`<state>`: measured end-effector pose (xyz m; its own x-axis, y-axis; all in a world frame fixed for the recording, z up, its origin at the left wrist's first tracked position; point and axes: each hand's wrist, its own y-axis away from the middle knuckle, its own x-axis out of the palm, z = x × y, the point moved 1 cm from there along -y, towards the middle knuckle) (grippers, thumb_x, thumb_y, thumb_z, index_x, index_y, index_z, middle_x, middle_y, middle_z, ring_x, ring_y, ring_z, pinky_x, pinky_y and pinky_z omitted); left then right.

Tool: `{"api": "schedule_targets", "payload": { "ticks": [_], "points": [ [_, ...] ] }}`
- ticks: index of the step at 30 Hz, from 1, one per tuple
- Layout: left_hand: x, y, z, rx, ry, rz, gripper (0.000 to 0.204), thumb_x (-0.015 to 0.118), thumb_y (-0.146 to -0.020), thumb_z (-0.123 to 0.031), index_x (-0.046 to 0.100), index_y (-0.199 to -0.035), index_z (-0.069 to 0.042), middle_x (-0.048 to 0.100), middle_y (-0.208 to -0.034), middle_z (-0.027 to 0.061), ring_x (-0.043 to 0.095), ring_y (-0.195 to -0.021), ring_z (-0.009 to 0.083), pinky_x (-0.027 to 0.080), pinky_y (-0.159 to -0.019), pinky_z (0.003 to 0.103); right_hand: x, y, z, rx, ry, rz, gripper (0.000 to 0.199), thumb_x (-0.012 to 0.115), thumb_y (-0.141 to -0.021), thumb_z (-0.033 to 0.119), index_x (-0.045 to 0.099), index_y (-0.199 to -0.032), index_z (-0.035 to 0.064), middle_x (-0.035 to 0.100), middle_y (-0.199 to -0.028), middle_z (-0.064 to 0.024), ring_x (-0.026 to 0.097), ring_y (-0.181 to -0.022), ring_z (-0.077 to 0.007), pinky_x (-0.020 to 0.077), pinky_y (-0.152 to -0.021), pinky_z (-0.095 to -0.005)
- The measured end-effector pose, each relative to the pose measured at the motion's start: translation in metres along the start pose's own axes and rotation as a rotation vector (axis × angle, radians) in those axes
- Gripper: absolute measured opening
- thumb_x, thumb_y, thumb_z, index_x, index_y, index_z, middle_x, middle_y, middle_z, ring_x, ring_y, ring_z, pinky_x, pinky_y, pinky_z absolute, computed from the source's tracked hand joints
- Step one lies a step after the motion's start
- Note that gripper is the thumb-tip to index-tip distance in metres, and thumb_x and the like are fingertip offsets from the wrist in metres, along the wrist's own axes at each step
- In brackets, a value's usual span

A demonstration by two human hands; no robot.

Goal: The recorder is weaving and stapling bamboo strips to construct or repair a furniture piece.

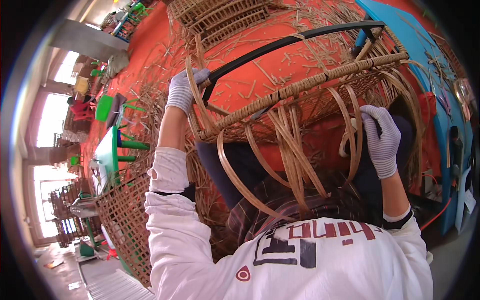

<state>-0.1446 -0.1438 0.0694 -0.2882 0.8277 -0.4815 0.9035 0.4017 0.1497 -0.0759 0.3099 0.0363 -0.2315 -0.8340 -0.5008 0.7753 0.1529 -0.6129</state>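
Note:
A half-woven rattan basket [300, 92] with a braided rim and a black metal frame bar [280, 45] rests on my lap, loose flat strips hanging from its near side. My left hand [182, 90], in a grey striped glove, grips the basket's left corner where the black bar meets the rim. In the same kind of glove, my right hand [382, 140] pinches a curved rattan strip [350, 135] at the basket's right near side. White sleeves cover both forearms.
The orange floor [280, 65] is littered with cut rattan pieces. Another woven basket [220, 17] lies at the top. A woven panel [125, 220] and green furniture [107, 150] stand at the left. A blue board [425, 55] runs along the right.

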Motion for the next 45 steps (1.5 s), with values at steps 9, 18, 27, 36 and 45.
{"api": "schedule_targets", "payload": {
  "ticks": [9,18,27,36,45],
  "points": [
    [0.001,0.001,0.003,-0.05,0.226,-0.033,0.025,0.078,-0.081,-0.022,0.073,-0.094,-0.001,0.068,-0.071,0.0044,0.06,-0.056,0.0109,0.048,-0.05,0.026,0.008,-0.018,0.026,-0.043,-0.046,0.042,0.015,0.065,-0.086,-0.003,0.066,-0.101,-0.0004,0.064,-0.087,-0.0097,0.064,-0.075,-0.0186,0.0506,-0.069,-0.0262],
    [0.02,0.013,-0.014,0.84,-0.941,0.012,0.023,0.061,-0.082,-0.003,0.069,-0.103,-0.008,0.066,-0.087,0.005,0.063,-0.078,0.0168,0.051,-0.071,0.029,-0.056,-0.036,0.025,-0.323,0.302,-0.067,0.015,0.071,-0.08,0.002,0.068,-0.093,0.008,0.069,-0.088,-0.0076,0.066,-0.075,-0.026,0.0533,-0.066,-0.0348],
    [-0.023,-0.064,0.059,0.15,0.173,0.11,0.016,0.06,-0.09,-0.018,0.059,-0.079,-0.005,0.051,-0.073,-0.0017,0.049,-0.068,0.0102,0.04,-0.061,0.025,-0.2,0.017,-0.091,0.162,0.815,-0.351,0.012,0.064,-0.087,0.021,0.064,-0.095,0.0121,0.066,-0.086,-0.0096,0.065,-0.078,-0.0321,0.0526,-0.067,-0.0416],
    [-0.01,-0.027,0.015,-0.007,0.139,0.115,0.014,0.063,-0.09,-0.023,0.062,-0.085,-0.01,0.052,-0.072,-0.0035,0.048,-0.062,0.0078,0.036,-0.056,0.025,-0.337,0.069,-0.228,1.138,1.387,-0.133,0.069,0.066,-0.082,0.054,0.047,-0.136,0.0148,0.058,-0.127,-0.0184,0.057,-0.117,-0.0328,0.0436,-0.101,-0.0463],
    [0.006,0.016,0.002,0.334,-0.139,-0.013,0.025,0.056,-0.091,-0.022,0.051,-0.068,-0.014,0.046,-0.062,-0.0019,0.042,-0.053,0.0092,0.034,-0.051,0.028,-0.346,0.064,-0.267,1.04,1.104,0.096,0.074,0.063,-0.085,0.035,0.029,-0.149,0.0165,0.052,-0.136,-0.0229,0.053,-0.121,-0.0414,0.0422,-0.101,-0.0482]
  ]
}}
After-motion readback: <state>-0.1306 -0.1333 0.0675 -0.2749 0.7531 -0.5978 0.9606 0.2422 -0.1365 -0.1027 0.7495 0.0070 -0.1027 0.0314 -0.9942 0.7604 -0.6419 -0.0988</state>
